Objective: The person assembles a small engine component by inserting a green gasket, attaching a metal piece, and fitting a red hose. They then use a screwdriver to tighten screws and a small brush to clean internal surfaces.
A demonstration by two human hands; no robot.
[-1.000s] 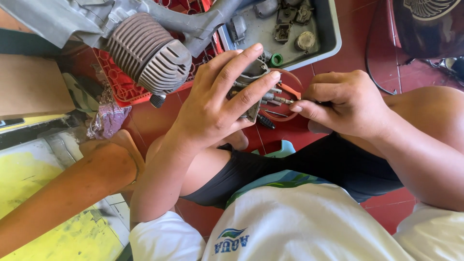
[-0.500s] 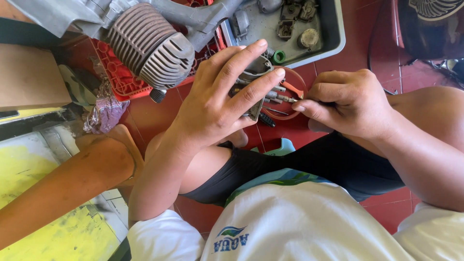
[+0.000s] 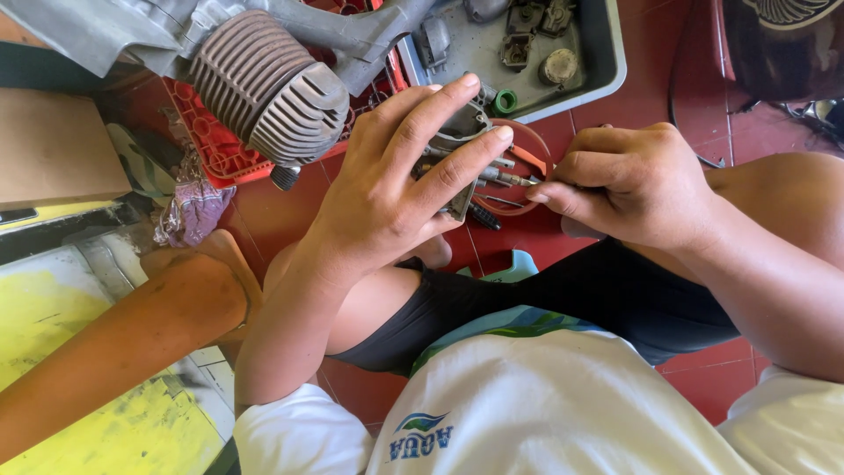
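Left hand [image 3: 396, 185] wrapped around a small grey metal part [image 3: 459, 141], fingers spread across its top, held above the red floor [image 3: 281, 211]; right hand [image 3: 629, 185] pinched shut on a thin metal tool [image 3: 510, 179] touching that part's side. Just behind, a finned engine cylinder [image 3: 268, 88] on a red crate [image 3: 215, 145]; beside it, a grey tray [image 3: 607, 62] of small parts.

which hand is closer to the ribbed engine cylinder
Left. The left hand grips a small metal part just right of the ribbed engine cylinder. The right hand sits further right, beyond that part, pinching at its pins.
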